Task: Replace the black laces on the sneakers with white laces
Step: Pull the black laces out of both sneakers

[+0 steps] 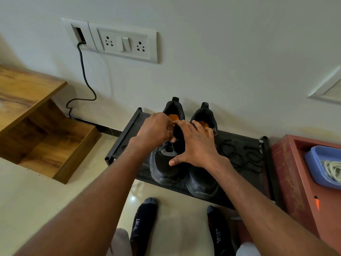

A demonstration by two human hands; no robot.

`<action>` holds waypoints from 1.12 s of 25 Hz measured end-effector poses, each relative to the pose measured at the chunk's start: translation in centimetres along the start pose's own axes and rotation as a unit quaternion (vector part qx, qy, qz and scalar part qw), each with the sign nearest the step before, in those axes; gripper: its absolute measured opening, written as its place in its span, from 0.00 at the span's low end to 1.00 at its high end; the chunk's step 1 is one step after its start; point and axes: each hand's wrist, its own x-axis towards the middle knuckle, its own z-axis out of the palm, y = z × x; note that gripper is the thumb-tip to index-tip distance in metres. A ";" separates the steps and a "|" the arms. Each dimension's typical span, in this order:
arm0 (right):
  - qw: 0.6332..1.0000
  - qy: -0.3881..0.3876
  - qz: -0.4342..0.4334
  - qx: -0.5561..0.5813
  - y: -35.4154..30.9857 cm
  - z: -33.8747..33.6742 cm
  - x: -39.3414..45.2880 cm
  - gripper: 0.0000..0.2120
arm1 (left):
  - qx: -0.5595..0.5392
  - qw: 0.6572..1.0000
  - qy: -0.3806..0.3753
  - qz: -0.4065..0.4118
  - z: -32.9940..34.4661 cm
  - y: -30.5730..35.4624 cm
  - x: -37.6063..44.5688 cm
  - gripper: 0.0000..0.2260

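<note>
Sneakers (166, 163) sit on rack (239, 145), under both hands. Left hand (155, 130) pinches at L shoe's eyelets; right hand (195, 143) spread wide, bracing. Prob. unlacing step; next: free lace w/ steady pull.

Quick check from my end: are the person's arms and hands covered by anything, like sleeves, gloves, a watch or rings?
Nothing visible. The left hand and right hand are bare, without gloves, rings or a watch, and both forearms are uncovered right to the frame edge.
</note>
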 end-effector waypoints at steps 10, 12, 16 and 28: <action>1.000 0.006 0.000 -0.014 -0.2 -0.2 -0.2 0.63 | -0.129 0.991 -0.022 -0.037 -1.1 -0.9 -0.6 0.06; 1.000 0.005 0.000 -0.019 -0.2 -0.2 -0.2 0.63 | -0.071 0.997 -0.031 -0.008 -1.0 0.0 -0.6 0.08; 1.000 0.002 0.001 -0.019 -0.1 -0.2 -0.3 0.63 | -0.004 1.000 -0.021 0.014 -1.2 -0.1 -0.3 0.13; 1.000 -0.003 -0.003 -0.028 -0.1 -0.1 -0.1 0.63 | -0.116 0.992 -0.012 -0.053 -1.7 -0.8 -0.3 0.12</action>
